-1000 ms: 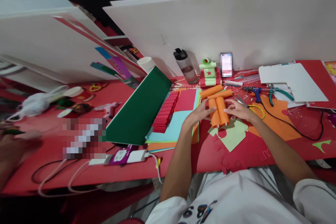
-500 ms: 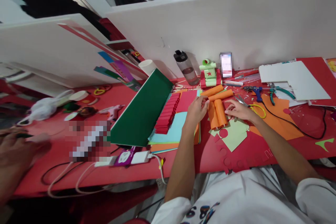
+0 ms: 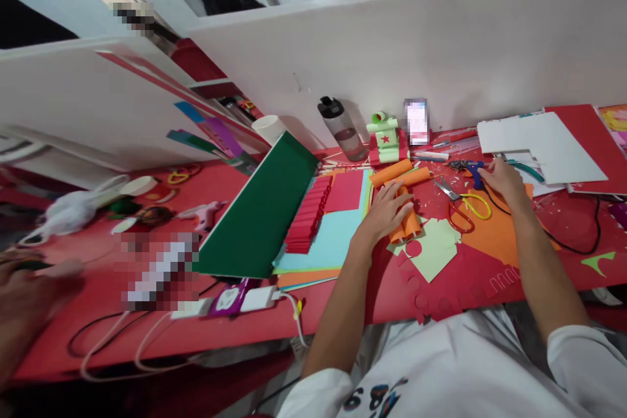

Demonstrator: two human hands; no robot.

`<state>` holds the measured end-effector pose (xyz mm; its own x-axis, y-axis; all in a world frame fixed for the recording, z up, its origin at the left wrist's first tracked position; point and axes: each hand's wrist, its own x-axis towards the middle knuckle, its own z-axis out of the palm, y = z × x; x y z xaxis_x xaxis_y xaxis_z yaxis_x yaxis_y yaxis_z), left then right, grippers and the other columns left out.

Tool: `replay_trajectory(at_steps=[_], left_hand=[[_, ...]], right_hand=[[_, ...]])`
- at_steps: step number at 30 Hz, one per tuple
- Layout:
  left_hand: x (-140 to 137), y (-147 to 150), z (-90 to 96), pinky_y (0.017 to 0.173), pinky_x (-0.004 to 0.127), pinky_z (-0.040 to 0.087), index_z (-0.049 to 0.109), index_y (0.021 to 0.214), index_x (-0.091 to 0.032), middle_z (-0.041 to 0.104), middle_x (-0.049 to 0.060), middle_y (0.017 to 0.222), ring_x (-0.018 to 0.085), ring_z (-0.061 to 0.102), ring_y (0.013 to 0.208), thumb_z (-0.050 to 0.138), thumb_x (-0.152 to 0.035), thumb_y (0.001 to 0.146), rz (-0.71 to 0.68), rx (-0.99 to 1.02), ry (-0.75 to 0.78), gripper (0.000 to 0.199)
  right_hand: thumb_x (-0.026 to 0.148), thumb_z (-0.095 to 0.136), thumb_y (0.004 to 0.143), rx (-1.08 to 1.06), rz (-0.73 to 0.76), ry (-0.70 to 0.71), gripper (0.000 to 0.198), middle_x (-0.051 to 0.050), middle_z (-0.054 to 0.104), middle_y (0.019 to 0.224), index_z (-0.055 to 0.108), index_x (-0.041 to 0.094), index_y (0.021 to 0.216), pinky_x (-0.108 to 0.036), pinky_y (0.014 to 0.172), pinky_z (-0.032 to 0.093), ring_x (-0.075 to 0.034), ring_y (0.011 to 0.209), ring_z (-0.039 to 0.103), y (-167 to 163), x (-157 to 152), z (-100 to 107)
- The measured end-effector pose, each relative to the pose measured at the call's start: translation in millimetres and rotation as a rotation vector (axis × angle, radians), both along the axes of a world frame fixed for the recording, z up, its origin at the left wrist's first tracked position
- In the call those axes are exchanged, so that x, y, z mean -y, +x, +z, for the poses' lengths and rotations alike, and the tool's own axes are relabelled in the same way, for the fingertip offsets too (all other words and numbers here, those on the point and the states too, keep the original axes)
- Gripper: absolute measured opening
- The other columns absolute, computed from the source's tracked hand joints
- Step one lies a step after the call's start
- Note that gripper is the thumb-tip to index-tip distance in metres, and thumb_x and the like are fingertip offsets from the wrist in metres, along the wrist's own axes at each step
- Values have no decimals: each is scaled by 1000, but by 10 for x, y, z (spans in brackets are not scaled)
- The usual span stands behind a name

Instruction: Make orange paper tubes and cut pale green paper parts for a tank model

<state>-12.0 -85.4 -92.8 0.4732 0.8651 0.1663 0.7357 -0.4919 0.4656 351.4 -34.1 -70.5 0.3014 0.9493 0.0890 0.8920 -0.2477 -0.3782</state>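
My left hand [image 3: 385, 214] is closed over two upright-lying orange paper tubes [image 3: 410, 225], its fingers curled across their upper part. Two more orange paper tubes [image 3: 405, 176] lie crosswise just behind it. At the blue hot glue gun [image 3: 472, 172], my right hand [image 3: 503, 181] has its fingers on the handle; the gun still lies on the table. Scissors [image 3: 463, 199] with red and yellow handles rest between my hands. Beneath the tubes is a pale green paper [image 3: 435, 249] with a red paper circle [image 3: 414, 248].
A green board [image 3: 259, 215] leans at left beside folded red paper strips [image 3: 309, 215]. Behind stand a water bottle [image 3: 343, 130], a green paper model [image 3: 386, 140] and a phone [image 3: 416, 123]. Pliers [image 3: 526, 168] lie by white board [image 3: 548, 144]. Another person's hand [image 3: 34, 294] is at far left.
My right hand has left the orange tubes and moved right to the glue gun, uncovering the scissors. My left hand has shifted onto the front tubes.
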Motion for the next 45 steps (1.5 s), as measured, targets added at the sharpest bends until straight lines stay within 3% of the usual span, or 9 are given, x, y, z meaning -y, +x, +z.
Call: replay_trajectory(at_steps=[7,14,19,24,29,33,38,42,45], left_hand=[[-24,-13,-18,135,58,17,69,136,-22,43,13,170,32,29,164,35,-50,110,-7,-25,0,51],[-42,-32,-43,133,56,25,70,128,-23,47,13,165,31,34,161,38,-46,109,-14,33,-5,44],[-53,-6,-35,130,55,30,72,120,-22,53,14,159,31,41,156,36,-41,109,7,63,10,41],[-58,23,-29,130,56,28,70,115,-22,63,14,145,30,55,141,42,-38,108,61,90,38,33],[-67,36,-32,118,52,43,65,122,-21,70,14,129,31,60,128,48,-33,103,159,137,66,29],[-72,43,-40,112,51,48,65,122,-22,71,13,122,32,62,120,51,-28,99,267,185,60,27],[-90,34,-64,109,51,50,67,117,-20,72,13,115,31,64,116,51,-29,99,367,223,43,25],[-115,23,-92,107,50,50,68,112,-20,71,13,113,31,65,113,52,-35,101,411,238,18,25],[-130,18,-113,104,50,52,68,106,-21,71,13,109,31,66,109,53,-38,100,438,249,-12,24]], right_hand=[[61,64,94,93,59,-172,46,-19,80,104,79,18,101,-43,87,52,-36,103,75,-138,17,34],[42,57,100,126,142,-217,40,-28,78,114,76,10,112,-40,89,52,-36,108,75,-178,-26,-15],[40,58,99,50,106,-186,39,-28,77,114,69,9,121,-41,87,52,-40,108,75,-122,-20,30],[37,66,88,-163,128,1,41,-22,76,117,61,14,121,-42,89,53,-37,106,72,-115,35,143],[24,62,79,-663,316,114,40,-8,77,102,57,21,118,-38,85,55,-28,96,71,-244,81,181],[27,70,72,-981,430,34,49,-2,69,88,57,24,120,-35,72,53,-21,73,63,-448,145,180],[35,81,74,-1132,538,-81,35,-1,67,86,65,22,102,-32,71,50,-19,76,60,-730,250,179],[57,79,85,-1196,491,-120,41,1,58,70,59,22,81,-26,60,44,-14,65,53,-875,249,105],[59,78,89,-1240,412,-154,44,0,58,67,58,21,77,-25,57,46,-13,61,53,-935,213,35]])
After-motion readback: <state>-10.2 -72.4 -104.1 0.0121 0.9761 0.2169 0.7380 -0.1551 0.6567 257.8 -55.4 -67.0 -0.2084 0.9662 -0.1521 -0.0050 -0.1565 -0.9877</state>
